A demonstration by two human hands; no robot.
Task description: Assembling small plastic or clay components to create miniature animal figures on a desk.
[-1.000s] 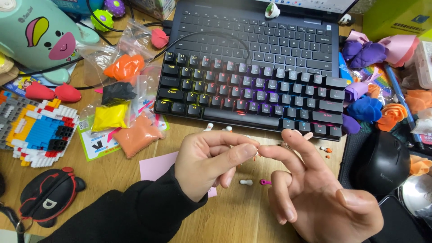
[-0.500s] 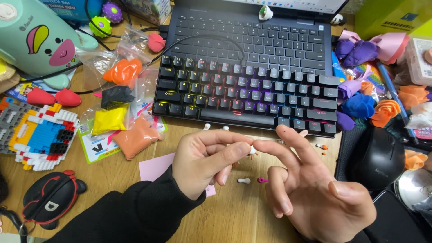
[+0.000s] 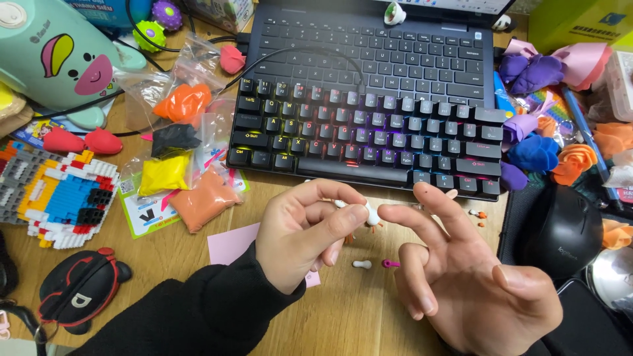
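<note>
My left hand (image 3: 303, 231) hangs over the wooden desk in front of the black keyboard (image 3: 369, 135), fingers pinched on a small white clay figure (image 3: 370, 216) with tiny orange bits under it. My right hand (image 3: 461, 280) is beside it, palm up, fingers spread, index fingertip close to the figure; it holds nothing. On the desk just below the hands lie a small white clay piece (image 3: 361, 264) and a small pink clay piece (image 3: 390, 263).
A laptop (image 3: 382, 46) stands behind the keyboard. Bags of orange, black and yellow clay (image 3: 175, 142) lie at left, near a block model (image 3: 56, 191) and a pink paper (image 3: 232, 242). A black mouse (image 3: 560, 231) and coloured clay flowers (image 3: 554, 151) sit at right.
Both hands stay nearly in place. The right index finger has drawn a little away from the white figure held by the left hand.
</note>
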